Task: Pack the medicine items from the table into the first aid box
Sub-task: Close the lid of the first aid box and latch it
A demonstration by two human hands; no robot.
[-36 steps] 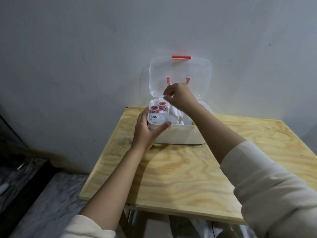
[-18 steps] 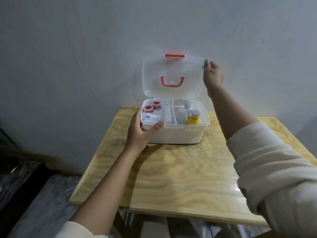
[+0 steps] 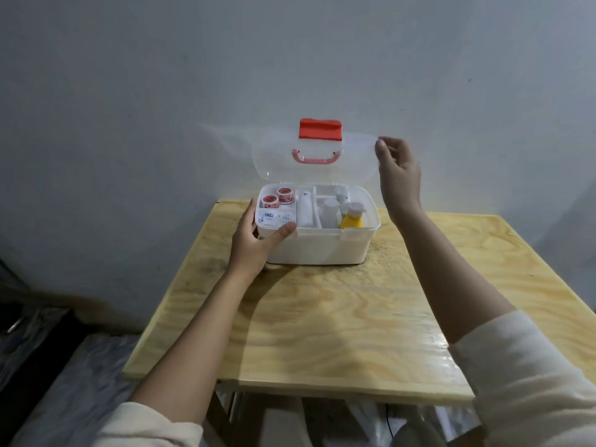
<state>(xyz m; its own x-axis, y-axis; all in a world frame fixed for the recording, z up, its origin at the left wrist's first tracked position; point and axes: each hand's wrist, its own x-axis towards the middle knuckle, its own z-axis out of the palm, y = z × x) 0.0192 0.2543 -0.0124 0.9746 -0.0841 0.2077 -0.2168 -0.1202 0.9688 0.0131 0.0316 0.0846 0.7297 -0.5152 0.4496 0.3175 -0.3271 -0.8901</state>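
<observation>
A white first aid box (image 3: 322, 250) stands at the far side of the wooden table (image 3: 322, 317). Its clear lid (image 3: 342, 162), with a red latch (image 3: 320, 129) and a pink handle (image 3: 316, 157), is tilted partway forward over the box. My right hand (image 3: 398, 171) grips the lid's right edge. My left hand (image 3: 258, 241) clasps the box's front left corner. Inside lie two red tape rolls (image 3: 278, 199), a white packet (image 3: 276, 218), a white roll (image 3: 304, 209), small white bottles (image 3: 332, 211) and a yellow bottle (image 3: 352, 217).
A grey wall (image 3: 290, 59) rises right behind the box. The table's left edge drops to a marbled floor (image 3: 64, 382). Dark clutter sits at the far left. A cable and frame parts show under the table's front edge.
My right hand left the box's inside, took the lid's right edge and swung the lid forward and down. My left hand stayed on the box corner.
</observation>
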